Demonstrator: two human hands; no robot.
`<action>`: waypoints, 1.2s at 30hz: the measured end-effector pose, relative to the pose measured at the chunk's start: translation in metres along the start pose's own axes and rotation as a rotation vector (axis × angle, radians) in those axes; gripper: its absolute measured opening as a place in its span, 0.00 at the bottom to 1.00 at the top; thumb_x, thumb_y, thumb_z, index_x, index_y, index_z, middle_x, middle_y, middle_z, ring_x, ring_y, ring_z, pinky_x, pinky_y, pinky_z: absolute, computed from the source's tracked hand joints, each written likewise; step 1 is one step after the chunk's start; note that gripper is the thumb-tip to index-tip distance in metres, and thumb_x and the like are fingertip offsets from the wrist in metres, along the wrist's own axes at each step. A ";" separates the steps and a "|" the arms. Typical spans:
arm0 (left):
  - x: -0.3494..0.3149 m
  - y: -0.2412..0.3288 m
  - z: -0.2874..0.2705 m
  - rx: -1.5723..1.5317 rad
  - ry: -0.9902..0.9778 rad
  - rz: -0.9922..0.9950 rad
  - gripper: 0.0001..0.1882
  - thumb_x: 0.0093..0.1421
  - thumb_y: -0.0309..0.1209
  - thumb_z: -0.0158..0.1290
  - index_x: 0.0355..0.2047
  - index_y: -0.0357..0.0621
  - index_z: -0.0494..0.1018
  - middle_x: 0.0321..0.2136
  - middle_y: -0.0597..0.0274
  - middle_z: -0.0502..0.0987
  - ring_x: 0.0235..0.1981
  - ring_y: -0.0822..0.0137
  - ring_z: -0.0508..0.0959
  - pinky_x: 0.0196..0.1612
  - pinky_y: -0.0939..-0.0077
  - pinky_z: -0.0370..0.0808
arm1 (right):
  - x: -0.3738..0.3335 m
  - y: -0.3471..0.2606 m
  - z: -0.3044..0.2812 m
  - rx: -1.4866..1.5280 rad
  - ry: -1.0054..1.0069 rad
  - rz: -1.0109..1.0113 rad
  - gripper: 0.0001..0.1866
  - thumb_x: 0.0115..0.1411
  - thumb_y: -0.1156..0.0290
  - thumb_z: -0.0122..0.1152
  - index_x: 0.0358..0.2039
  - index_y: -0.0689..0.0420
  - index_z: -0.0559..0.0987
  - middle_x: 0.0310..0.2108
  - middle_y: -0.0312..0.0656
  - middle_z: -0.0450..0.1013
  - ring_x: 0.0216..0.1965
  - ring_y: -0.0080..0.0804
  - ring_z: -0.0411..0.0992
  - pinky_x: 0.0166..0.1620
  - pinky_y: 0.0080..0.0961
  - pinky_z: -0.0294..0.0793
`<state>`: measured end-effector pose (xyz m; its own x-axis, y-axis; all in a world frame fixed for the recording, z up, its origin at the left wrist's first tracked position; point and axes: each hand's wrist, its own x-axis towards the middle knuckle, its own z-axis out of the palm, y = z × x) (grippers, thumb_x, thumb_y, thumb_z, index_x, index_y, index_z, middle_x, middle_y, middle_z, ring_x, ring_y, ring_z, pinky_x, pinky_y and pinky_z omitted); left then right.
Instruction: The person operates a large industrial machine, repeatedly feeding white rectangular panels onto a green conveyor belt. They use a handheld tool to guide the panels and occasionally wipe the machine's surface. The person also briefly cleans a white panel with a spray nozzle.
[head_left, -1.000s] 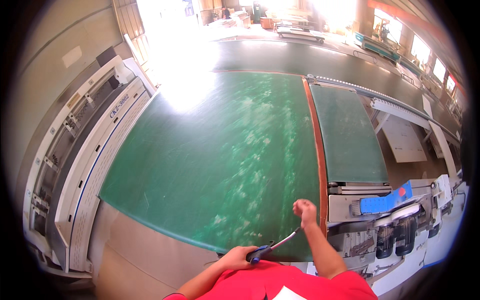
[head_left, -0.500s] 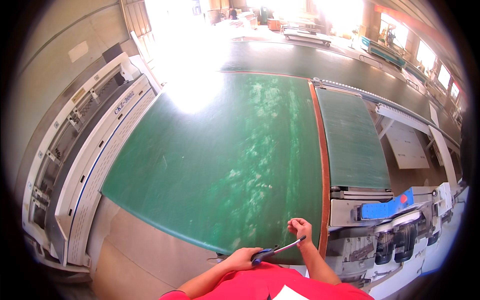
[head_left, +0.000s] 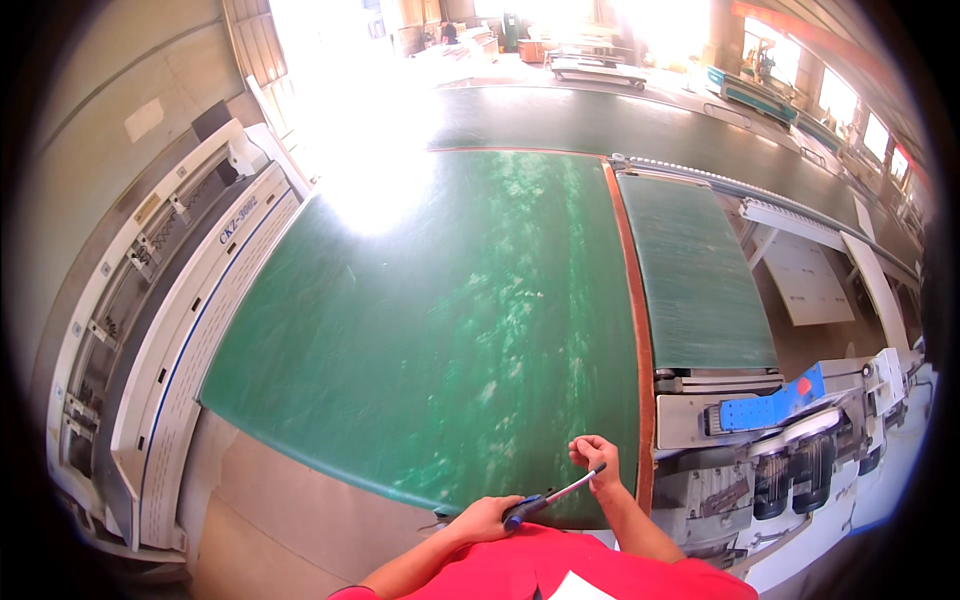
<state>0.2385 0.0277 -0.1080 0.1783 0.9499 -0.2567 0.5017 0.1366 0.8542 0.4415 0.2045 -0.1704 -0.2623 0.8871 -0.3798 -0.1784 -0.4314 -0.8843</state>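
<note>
Close to my body, my left hand [head_left: 487, 517] is wrapped round the dark blue handle of an air blow gun [head_left: 525, 512]. Its thin pale nozzle points up to the right and ends in a black tip, which lies in front of my right wrist. My right hand [head_left: 592, 458] is raised just beyond that tip, over the near right part of a wide green conveyor belt [head_left: 450, 330]. The fingers of this hand are curled together; whether something small is between them cannot be made out. White marks streak the belt's surface.
A long white machine [head_left: 205, 330] runs along the left side. Right of the belt's reddish-brown edge strip [head_left: 637, 320] lie a narrower green belt [head_left: 695, 270] and machinery with a blue bracket [head_left: 770, 405] and dark motors. A wheeled cart [head_left: 598, 72] stands at the back.
The view has shifted slightly, so the surroundings sit a little further left. My right hand has moved only slightly; the left still grips the air blow gun in nearly the same place.
</note>
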 end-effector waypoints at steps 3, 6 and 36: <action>0.001 0.007 -0.006 -0.011 -0.019 -0.035 0.25 0.53 0.34 0.53 0.53 0.45 0.72 0.37 0.41 0.79 0.40 0.40 0.78 0.43 0.55 0.74 | 0.002 -0.005 0.000 0.012 0.002 -0.008 0.08 0.61 0.72 0.60 0.35 0.64 0.80 0.32 0.42 0.79 0.29 0.26 0.76 0.35 0.21 0.77; 0.007 0.003 -0.006 0.012 -0.080 -0.050 0.28 0.54 0.31 0.55 0.57 0.48 0.70 0.42 0.46 0.80 0.43 0.46 0.80 0.47 0.62 0.74 | 0.003 -0.010 -0.005 0.020 0.019 -0.017 0.08 0.61 0.71 0.60 0.35 0.63 0.80 0.32 0.42 0.79 0.29 0.26 0.76 0.35 0.21 0.77; 0.009 0.020 -0.004 0.006 -0.110 -0.061 0.27 0.50 0.29 0.56 0.53 0.44 0.73 0.33 0.50 0.82 0.37 0.52 0.83 0.42 0.65 0.77 | -0.012 -0.002 -0.018 0.076 0.083 -0.040 0.09 0.62 0.70 0.60 0.37 0.63 0.80 0.33 0.40 0.79 0.31 0.23 0.76 0.39 0.19 0.76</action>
<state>0.2466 0.0398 -0.0917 0.2387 0.9034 -0.3561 0.5197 0.1909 0.8328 0.4618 0.1971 -0.1693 -0.1743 0.9131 -0.3687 -0.2591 -0.4038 -0.8774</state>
